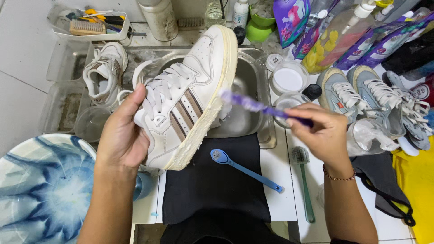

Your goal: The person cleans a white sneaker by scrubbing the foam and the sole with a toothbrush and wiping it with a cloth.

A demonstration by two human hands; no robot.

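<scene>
My left hand (121, 135) grips a white high-top sneaker (190, 90) with brown side stripes and a yellowed sole, tilted up over a steel sink (253, 72). Foam covers the sole's edge. In my right hand (322, 133) is a purple toothbrush (253, 105), its bristle end touching the sole near the middle. A blue brush (244, 169) lies on a black cloth (212, 180) below the shoe.
A second white sneaker (105, 72) rests left of the sink. A pair of grey sneakers (375, 101) sits at right beside bottles and pouches (343, 31). A green brush (304, 180), white jars (289, 79), a tray of brushes (90, 25) and a blue-patterned bowl (43, 190) surround me.
</scene>
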